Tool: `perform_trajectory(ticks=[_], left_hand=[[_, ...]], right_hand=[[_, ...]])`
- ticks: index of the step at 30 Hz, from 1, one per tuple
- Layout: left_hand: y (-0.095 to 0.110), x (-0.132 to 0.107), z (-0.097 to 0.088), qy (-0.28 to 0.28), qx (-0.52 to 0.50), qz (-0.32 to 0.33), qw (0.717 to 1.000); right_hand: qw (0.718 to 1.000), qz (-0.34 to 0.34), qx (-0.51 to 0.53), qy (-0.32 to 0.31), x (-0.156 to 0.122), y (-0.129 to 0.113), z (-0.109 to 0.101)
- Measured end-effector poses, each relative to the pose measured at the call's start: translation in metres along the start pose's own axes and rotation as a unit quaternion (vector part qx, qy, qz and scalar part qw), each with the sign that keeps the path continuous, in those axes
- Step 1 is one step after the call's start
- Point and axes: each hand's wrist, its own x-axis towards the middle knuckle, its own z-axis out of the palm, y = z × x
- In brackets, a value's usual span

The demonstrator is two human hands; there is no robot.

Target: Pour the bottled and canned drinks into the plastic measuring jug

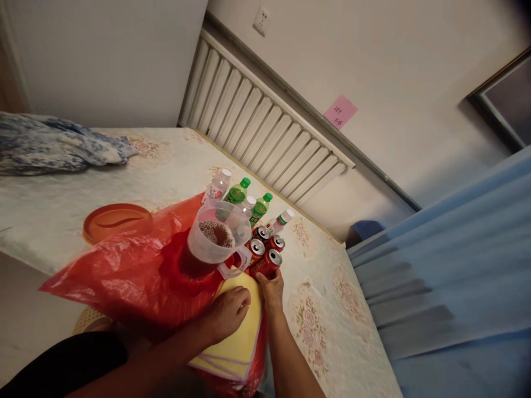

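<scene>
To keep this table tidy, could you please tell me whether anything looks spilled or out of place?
No spill shows, but the red plastic bag hangs crumpled over the edge of the table, looking untidy.

The person's bare left forearm enters from eight o'clock and points toward two, its hand (pixel 229 314) loosely curled with fingers folded inward. The bare right forearm rises from five o'clock toward eleven; its hand (pixel 271 288), at the left's two o'clock and apart from it, is gripping, thumb extended toward eleven.
</scene>
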Motion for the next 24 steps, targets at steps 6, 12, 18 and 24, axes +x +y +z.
perform_trajectory(ticks=[6,12,18,24], left_hand=[[-0.004,0.0,0.003,-0.003,0.006,0.001,1.0],[-0.008,0.0,0.003,-0.003,0.012,0.009,1.0],[-0.014,-0.004,0.002,0.007,0.036,0.042,0.998],[-0.011,-0.01,0.001,0.056,0.016,-0.008,0.998]], right_hand=[[0.999,-0.014,-0.034,0.01,0.0,0.004,0.003],[0.999,-0.032,-0.036,0.012,-0.006,0.0,0.002],[0.999,-0.007,0.032,0.023,-0.032,-0.008,-0.042],[0.999,-0.022,-0.02,-0.019,-0.084,0.003,-0.108]])
